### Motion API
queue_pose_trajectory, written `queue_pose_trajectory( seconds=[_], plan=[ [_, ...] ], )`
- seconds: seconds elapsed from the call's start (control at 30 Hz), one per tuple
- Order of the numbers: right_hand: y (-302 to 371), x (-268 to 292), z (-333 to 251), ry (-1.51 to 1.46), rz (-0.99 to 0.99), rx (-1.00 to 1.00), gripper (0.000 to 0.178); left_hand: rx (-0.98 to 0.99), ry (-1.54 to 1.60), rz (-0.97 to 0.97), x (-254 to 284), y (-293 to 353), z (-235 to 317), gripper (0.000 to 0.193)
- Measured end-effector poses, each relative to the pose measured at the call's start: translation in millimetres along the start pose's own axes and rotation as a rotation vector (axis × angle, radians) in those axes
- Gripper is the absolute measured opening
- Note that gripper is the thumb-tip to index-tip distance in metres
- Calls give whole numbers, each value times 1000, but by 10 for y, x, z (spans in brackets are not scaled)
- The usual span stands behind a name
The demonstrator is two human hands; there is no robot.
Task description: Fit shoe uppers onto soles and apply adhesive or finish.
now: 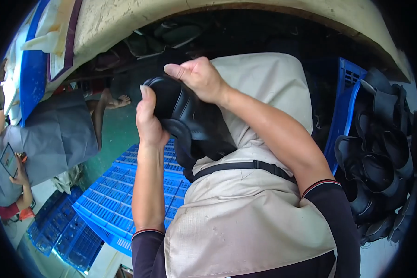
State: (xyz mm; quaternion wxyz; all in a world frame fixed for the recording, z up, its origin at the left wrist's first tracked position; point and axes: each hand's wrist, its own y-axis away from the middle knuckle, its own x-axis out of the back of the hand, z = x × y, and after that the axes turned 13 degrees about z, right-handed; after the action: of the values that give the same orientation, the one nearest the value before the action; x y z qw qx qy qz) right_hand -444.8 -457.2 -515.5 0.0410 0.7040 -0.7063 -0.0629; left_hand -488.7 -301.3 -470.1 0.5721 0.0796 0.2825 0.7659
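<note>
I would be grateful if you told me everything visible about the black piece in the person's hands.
The black piece looks like smooth, slightly glossy leather, pliable and shaped like a shoe upper. It has a rounded edge at its upper left, curved seams across the middle and a curved flap below. It slants over the apron at lap level. The left hand grips its left edge, the right hand its top; its underside is hidden.
</note>
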Motion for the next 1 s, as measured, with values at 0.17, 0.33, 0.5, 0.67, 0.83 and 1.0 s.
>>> queue_pose_trajectory(
  seconds=[0.17, 0.33, 0.5, 0.67, 0.83, 1.0],
  plan=[
    [60, 88, -60, 122, 26, 10, 43, 71, 91, 44, 33, 24, 17, 60],
    [181, 69, 29, -20, 79, -8, 31, 91, 142, -35, 36, 3, 10, 62],
    [214, 21, 24, 63, 131, 15, 30, 149, 290, -64, 49, -66, 1, 64],
    [239, 155, -145, 180, 109, 45, 38, 126, 381, -200, 33, -236, 29, 66],
    [360, 216, -413, 304, -35, -99, 56, 78, 446, -432, 326, -438, 242, 68],
    [532, 326, -493, 168, -362, -329, 39, 171, 394, -339, 546, -602, 229, 71]
  ],
)
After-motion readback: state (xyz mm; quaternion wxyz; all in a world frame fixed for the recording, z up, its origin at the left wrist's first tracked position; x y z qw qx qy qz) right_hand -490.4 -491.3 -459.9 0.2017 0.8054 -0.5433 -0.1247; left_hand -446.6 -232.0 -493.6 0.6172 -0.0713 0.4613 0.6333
